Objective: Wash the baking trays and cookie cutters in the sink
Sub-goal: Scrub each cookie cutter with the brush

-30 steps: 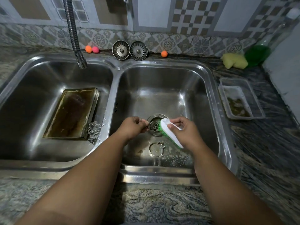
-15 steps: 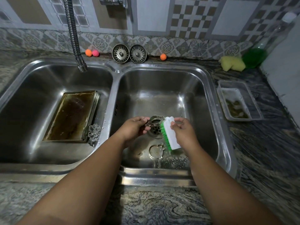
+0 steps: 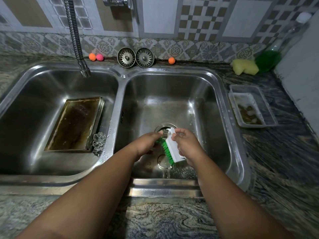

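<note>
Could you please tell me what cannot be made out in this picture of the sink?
Head view:
Held cutter, in the left hand: fingers and the brush hide it; shape unclear.
Round cutter on the basin floor: partly hidden by the bristles.
Tap: top cut off by the upper edge.
Bottle at far right: dim and blurred; contents unclear.

Marbled counter [image 3: 284,169] bears sponge [image 3: 244,66] and tub [image 3: 245,91]; baking tray [image 3: 76,125] lies in sink [image 3: 119,94].
</note>
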